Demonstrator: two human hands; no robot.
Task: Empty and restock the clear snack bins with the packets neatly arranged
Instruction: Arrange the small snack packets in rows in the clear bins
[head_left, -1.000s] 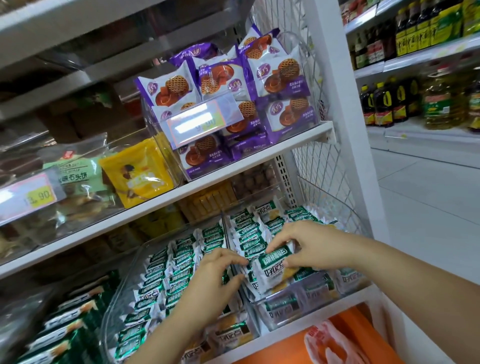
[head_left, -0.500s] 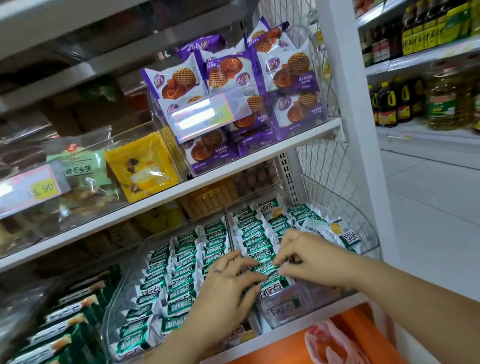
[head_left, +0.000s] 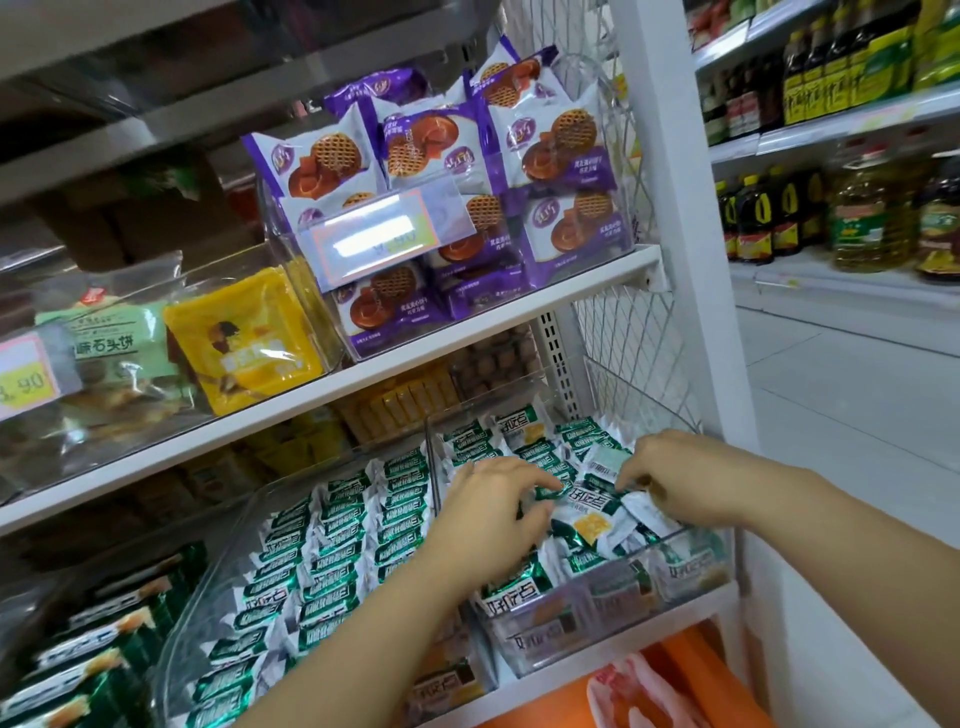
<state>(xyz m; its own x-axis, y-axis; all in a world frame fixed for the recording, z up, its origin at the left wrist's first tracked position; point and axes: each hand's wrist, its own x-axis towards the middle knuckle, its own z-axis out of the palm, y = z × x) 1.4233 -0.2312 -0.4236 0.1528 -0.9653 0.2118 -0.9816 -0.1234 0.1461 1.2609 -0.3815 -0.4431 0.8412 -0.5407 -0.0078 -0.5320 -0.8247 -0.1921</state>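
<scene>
Two clear snack bins sit side by side on the lower shelf. The left bin (head_left: 218, 566) holds neat rows of green-and-white packets (head_left: 332, 551). In the right bin (head_left: 613, 618) the same packets lie looser. My left hand (head_left: 488, 514) and my right hand (head_left: 675, 475) are both inside the right bin. Their fingertips pinch one green-and-white packet (head_left: 589, 512) from either side, just above the pile.
The upper shelf carries a clear bin of purple cookie packs (head_left: 467, 208) with a price tag, and a yellow pack (head_left: 244, 338) to its left. A wire mesh panel (head_left: 623, 332) closes the shelf's right side. An orange crate (head_left: 691, 680) stands below. Oil bottles (head_left: 857, 208) line a far shelf.
Both hands have shifted slightly back in the right bin. They now hold a packet between them that lies flatter and more exposed than before.
</scene>
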